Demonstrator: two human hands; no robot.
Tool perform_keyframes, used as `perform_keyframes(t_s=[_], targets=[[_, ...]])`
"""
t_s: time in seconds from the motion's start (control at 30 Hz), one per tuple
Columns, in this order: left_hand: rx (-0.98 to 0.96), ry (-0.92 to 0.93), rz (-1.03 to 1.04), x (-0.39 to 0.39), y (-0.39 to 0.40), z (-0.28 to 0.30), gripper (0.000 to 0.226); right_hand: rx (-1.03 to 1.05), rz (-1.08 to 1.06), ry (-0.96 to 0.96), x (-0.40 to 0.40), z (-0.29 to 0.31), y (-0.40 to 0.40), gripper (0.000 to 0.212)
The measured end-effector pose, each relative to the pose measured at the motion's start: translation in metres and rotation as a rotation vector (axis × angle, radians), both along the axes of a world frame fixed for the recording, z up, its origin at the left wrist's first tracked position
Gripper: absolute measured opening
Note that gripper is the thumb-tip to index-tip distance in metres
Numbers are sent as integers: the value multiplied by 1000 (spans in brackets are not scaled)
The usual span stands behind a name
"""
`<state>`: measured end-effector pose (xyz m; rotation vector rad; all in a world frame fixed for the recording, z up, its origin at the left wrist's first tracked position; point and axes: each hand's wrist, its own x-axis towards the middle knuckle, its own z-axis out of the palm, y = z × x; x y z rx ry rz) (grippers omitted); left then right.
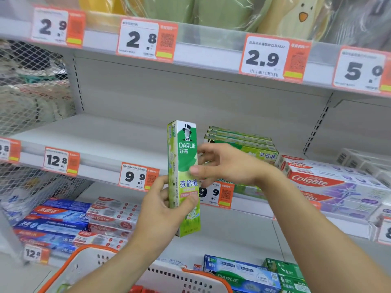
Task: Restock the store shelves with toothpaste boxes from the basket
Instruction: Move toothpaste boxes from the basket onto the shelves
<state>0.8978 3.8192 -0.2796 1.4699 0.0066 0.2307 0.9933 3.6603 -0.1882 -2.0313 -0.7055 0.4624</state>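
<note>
A green and white Darlie toothpaste box (pixel 184 157) stands upright in front of the middle shelf (pixel 101 140). My left hand (pixel 163 206) grips its lower half, thumb across the front. My right hand (pixel 224 166) reaches in from the right and touches the box's right edge at mid-height with its fingers. Behind the hands, a stack of the same green boxes (pixel 243 142) lies flat on the middle shelf. The white basket with an orange rim (pixel 88 265) sits at the bottom of the view, under my left forearm.
Colgate boxes (pixel 330 182) are stacked at the right of the middle shelf. The lower shelf holds blue and red-white toothpaste boxes (pixel 80 220) at left and Darlie boxes (pixel 254 275) at bottom right. Price tags line the shelf edges. A wire mesh panel (pixel 31 85) closes the left side.
</note>
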Motion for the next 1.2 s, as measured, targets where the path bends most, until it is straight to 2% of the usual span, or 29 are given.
perform_keyframes(t_s=[0.1,0.23,0.33,0.43,0.53,0.6,0.67,0.77,0.87,0.93,1.0,1.03,1.13,1.2], targets=[[-14,-43,1,1,1,-1,38,109,54,103,-2,-4,9,47],[34,-83,8,5,6,0,46,169,8,85,-2,1,9,57],[10,-101,88,6,9,3,54,112,-123,2,-5,5,15,57],[99,-108,45,1,10,8,60,-6,-291,-131,-10,4,24,52],[170,-81,48,-1,12,10,69,-35,-311,-152,-14,0,29,53],[185,-63,101,1,15,10,61,41,-246,-90,-16,0,29,48],[157,-47,119,2,17,10,46,126,-144,12,-19,6,25,33],[-31,-24,103,3,19,12,28,107,-63,16,-18,11,21,22],[-244,23,127,6,17,15,30,59,-157,-60,-11,6,21,29],[-324,38,131,7,14,18,29,72,-114,81,-9,2,18,37],[-314,34,119,7,12,19,30,100,-7,244,-11,0,16,43],[-294,23,116,7,12,18,34,89,30,259,-10,-2,15,47],[-214,-41,101,5,14,18,47,51,97,177,-10,-13,17,65],[-135,-105,106,5,16,20,39,82,87,81,-11,-18,18,69]])
